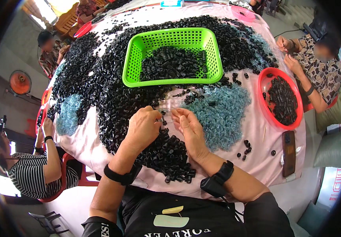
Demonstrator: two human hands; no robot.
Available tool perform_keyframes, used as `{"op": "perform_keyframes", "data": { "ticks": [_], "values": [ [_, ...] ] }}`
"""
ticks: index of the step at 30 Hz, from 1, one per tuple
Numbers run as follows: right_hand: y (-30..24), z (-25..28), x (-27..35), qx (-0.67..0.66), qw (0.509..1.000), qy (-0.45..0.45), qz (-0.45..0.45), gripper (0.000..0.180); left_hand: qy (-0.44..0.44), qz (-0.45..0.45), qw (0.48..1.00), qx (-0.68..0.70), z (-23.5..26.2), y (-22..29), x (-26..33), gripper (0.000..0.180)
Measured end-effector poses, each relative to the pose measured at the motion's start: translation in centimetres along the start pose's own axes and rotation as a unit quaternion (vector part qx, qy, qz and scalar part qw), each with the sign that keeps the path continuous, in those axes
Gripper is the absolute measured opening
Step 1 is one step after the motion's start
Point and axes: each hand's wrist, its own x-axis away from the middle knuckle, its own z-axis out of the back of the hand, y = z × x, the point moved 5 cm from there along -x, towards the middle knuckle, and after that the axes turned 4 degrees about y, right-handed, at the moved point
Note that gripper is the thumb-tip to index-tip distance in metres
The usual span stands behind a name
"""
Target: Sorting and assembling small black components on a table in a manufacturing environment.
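My left hand (143,127) is closed, its fingertips pinched together over the table, with a small black part at their edge. Close beside it, my right hand (189,128) has its fingers curled inward and thumb against them; whatever it holds is too small to make out. Small black plastic parts (164,152) lie heaped under and between my hands. To the right of my right hand spreads a pile of small translucent bluish coils (225,118), probably springs. Ahead of both hands stands a green perforated basket (172,82) with more black parts inside.
A red basin (262,98) holding black pieces sits at the right, with a phone (289,152) near it. Another bluish coil pile (68,114) lies left. People sit around the cloth-covered table (233,173). A pink basin (243,14) stands at the far side.
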Motion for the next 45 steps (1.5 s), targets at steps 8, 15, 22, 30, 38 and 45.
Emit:
{"op": "perform_keyframes", "data": {
  "ticks": [8,15,22,30,38,45],
  "values": [
    [0.1,-0.3,0.2,-0.035,0.999,0.012,-0.008,0.038,-0.062,0.095,0.98,0.165,-0.6,0.0,-0.2,0.011],
    [0.3,-0.3,0.2,0.066,0.997,-0.033,-0.004,0.045,-0.019,0.03,0.998,0.05,0.4,-0.4,0.6,0.01],
    [0.7,-0.6,0.1,0.132,0.99,-0.004,0.056,0.027,-0.076,0.019,0.995,0.068,0.7,0.3,0.8,0.01],
    [0.5,-0.5,0.2,0.116,0.991,0.028,0.058,0.021,-0.019,0.017,0.997,0.07,-0.2,-0.4,0.6,0.01],
    [-0.9,-1.3,0.8,0.277,0.944,-0.027,0.176,0.021,0.017,0.017,0.998,0.064,-0.3,-0.1,-1.8,0.014],
    [-0.9,-1.4,1.1,0.26,0.949,-0.011,0.176,0.019,-0.007,0.003,1.0,0.012,-2.3,-0.1,-3.1,0.017]
  ]
}}
